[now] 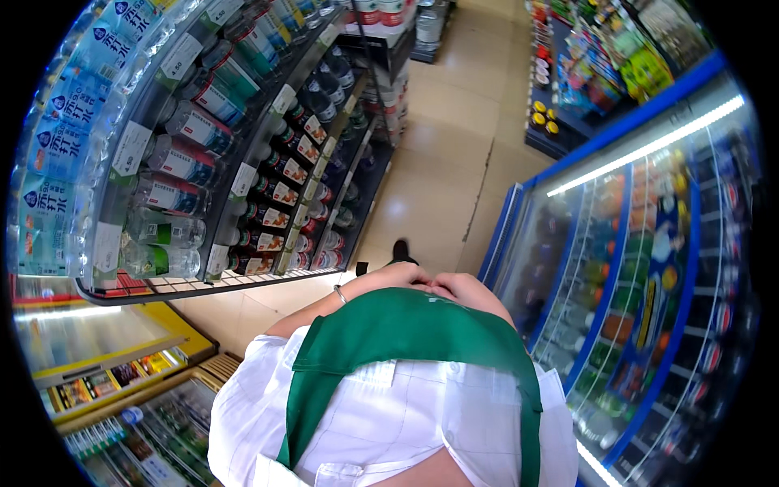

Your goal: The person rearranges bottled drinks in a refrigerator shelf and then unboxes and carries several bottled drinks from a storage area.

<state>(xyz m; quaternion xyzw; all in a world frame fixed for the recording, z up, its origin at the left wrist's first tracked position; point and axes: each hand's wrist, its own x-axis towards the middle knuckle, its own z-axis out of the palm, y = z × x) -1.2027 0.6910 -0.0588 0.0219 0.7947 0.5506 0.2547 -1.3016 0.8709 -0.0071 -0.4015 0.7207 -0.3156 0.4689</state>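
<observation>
My left hand [409, 274] and my right hand [451, 283] meet in front of my waist, at the top edge of a green apron [414, 329]. Their fingers touch or overlap, and the apron partly covers them. Whether anything small lies between them cannot be seen. A thin bracelet [340, 294] circles my left wrist. Under the apron is a white checked shirt [395, 420]. One dark shoe [401, 251] shows on the floor just beyond the hands.
On my left, a dark shelf rack [222, 152] holds rows of bottled drinks [176, 158]. A blue-framed glass-door drinks cooler [608, 274] stands close on my right. Between them runs a tiled aisle [438, 164]. A yellow-edged freezer [115, 353] sits behind left, and a snack shelf [590, 79] ahead right.
</observation>
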